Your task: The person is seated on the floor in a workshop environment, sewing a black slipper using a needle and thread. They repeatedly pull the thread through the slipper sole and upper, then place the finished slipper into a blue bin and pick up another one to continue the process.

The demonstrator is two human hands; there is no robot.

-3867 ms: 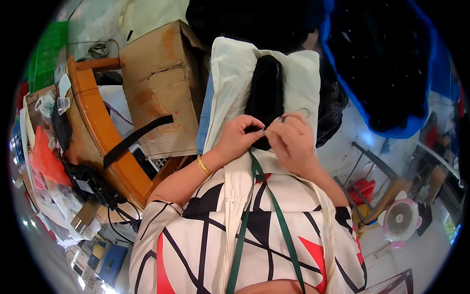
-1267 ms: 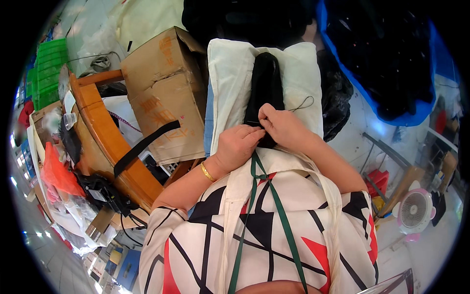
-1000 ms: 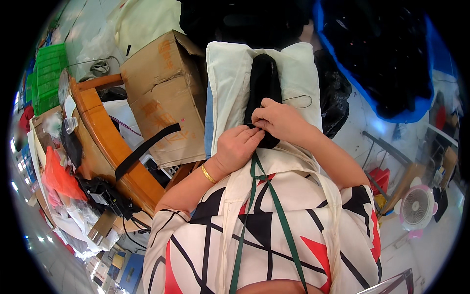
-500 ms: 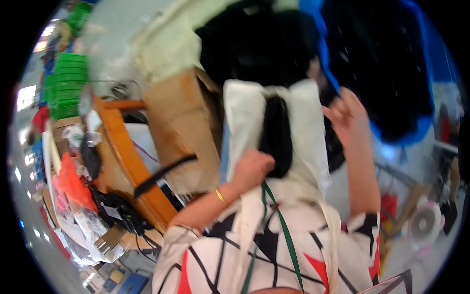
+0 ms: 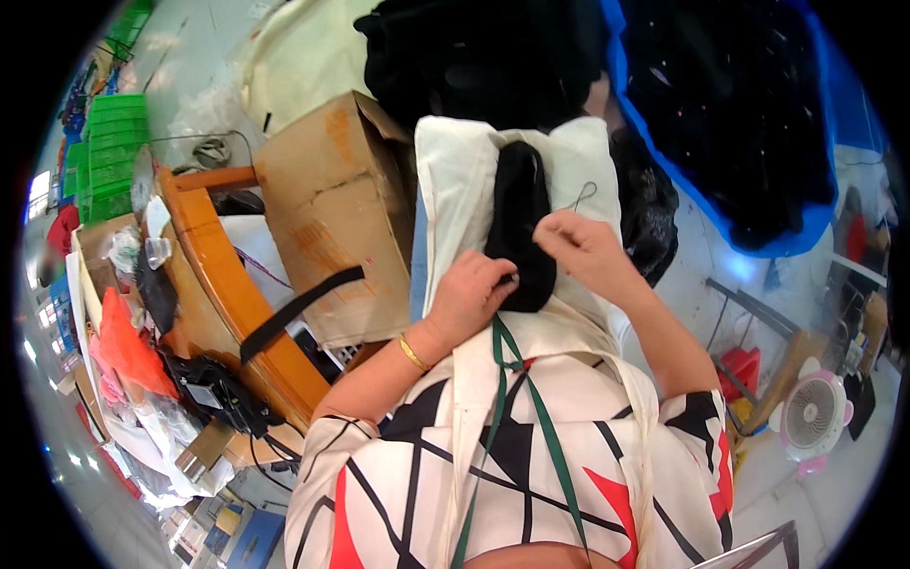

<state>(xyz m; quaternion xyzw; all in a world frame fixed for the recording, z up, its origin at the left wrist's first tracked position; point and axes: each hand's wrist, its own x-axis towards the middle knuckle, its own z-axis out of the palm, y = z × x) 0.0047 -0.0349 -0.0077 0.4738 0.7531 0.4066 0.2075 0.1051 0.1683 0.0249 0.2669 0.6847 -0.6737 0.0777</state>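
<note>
A long black piece of cloth (image 5: 520, 190), shaped like a sock, lies over white fabric (image 5: 453, 180) spread on my lap. My left hand (image 5: 471, 294) is closed on the lower part of this black cloth, pinching it between thumb and fingers. Just right of the cloth is my right hand (image 5: 580, 248), its fingers curled together in a pinch. From those fingers rises a thin tool with a small wire loop (image 5: 588, 191) at its end; the part inside the hand is hidden.
An open cardboard box (image 5: 327, 218) stands left of my lap, beside an orange wooden frame (image 5: 227, 275) with a black strap (image 5: 299, 313) across it. Ahead lies a black cloth pile (image 5: 474, 66). A blue-edged bag of black items (image 5: 730, 123) is at right, above a fan (image 5: 810, 413).
My right hand has come down and left from beside the blue-edged bag to the black cloth, and the looped tool now shows. My left hand stays on the cloth.
</note>
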